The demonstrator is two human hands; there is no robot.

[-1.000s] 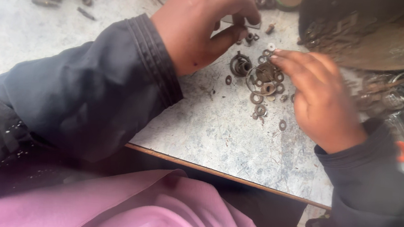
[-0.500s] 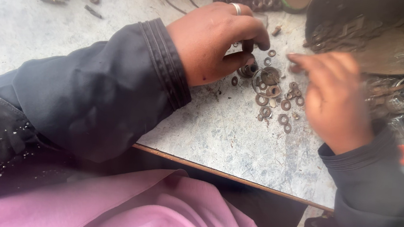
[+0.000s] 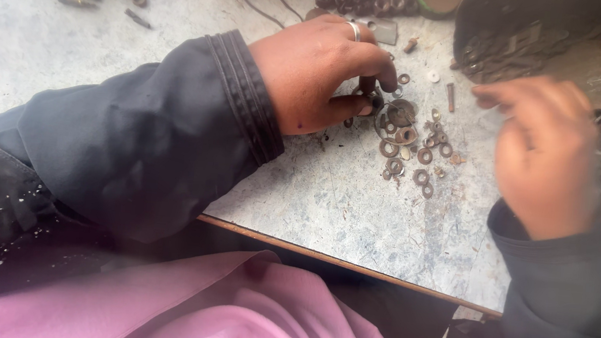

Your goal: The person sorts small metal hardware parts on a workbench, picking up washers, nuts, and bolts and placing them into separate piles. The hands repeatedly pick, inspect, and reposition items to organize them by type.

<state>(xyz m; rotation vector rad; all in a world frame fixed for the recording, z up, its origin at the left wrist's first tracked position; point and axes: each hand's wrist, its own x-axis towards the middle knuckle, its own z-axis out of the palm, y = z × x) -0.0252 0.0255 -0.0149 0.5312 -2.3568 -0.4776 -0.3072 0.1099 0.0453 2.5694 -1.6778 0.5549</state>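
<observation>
Left hand (image 3: pixel 317 75) grip pinched on small dark ring (image 3: pixel 369 103), at left edge of washer scatter (image 3: pixel 413 147) on worktop (image 3: pixel 355 211). Right hand (image 3: pixel 544 152) blurred, right of scatter, grip state unclear.

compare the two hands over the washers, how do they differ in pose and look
The left hand is sharp in the picture, resting on the table and pinching a small dark part at the edge of the rusty washers; the right hand is blurred and beside the pile, fingers pointing at the far debris. The left hand wears a silver ring; none shows on the right hand. Both come out of dark sleeves.
</observation>
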